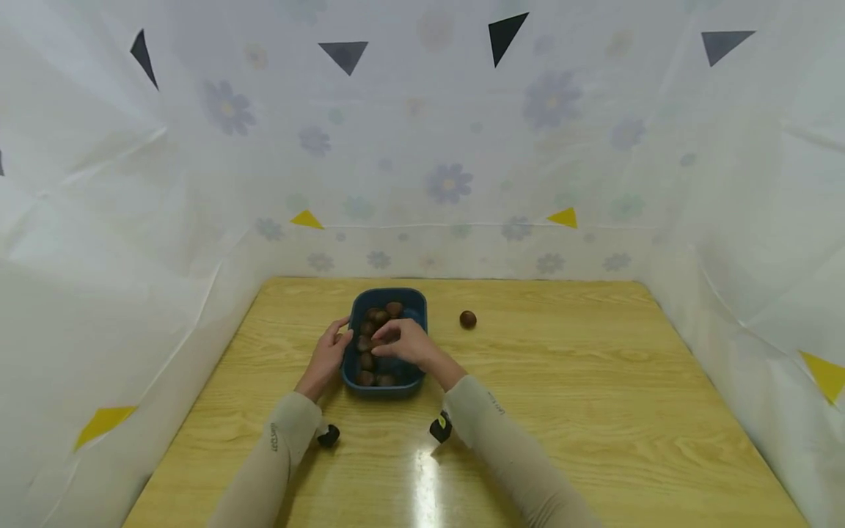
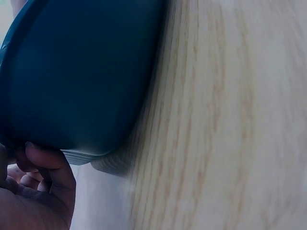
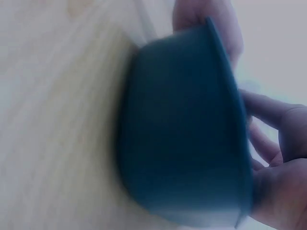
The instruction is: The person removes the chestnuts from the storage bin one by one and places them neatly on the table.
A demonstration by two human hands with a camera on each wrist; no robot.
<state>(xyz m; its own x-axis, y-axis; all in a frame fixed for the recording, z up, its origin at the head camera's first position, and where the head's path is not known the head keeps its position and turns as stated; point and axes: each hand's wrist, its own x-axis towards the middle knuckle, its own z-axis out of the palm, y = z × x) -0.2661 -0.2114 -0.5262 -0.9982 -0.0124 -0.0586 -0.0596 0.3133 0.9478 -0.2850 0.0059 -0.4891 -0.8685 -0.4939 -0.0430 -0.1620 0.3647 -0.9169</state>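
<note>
A dark blue rectangular tub [image 1: 383,391] with rounded corners stands on the table, several brown chestnuts [image 1: 366,379] lying inside, mostly along its left side and near end. My left hand [image 1: 327,358] grips the tub's left side, thumb at the rim; in the left wrist view its curled fingers [image 2: 53,167] meet the tub wall. From the right, my right hand [image 1: 411,343] reaches in over the rim, thumb and forefinger pinching a chestnut [image 1: 375,343] among the others. In the right wrist view the tub's outer wall [image 3: 182,124] hides those fingertips.
One loose chestnut [image 1: 468,319] sits on the wooden table [image 1: 561,396], right of the tub's far end. White sheeting [image 1: 422,147] with flowers and triangles encloses the table at the back and both sides. A dark wrist device [image 1: 441,427] shows below each sleeve cuff.
</note>
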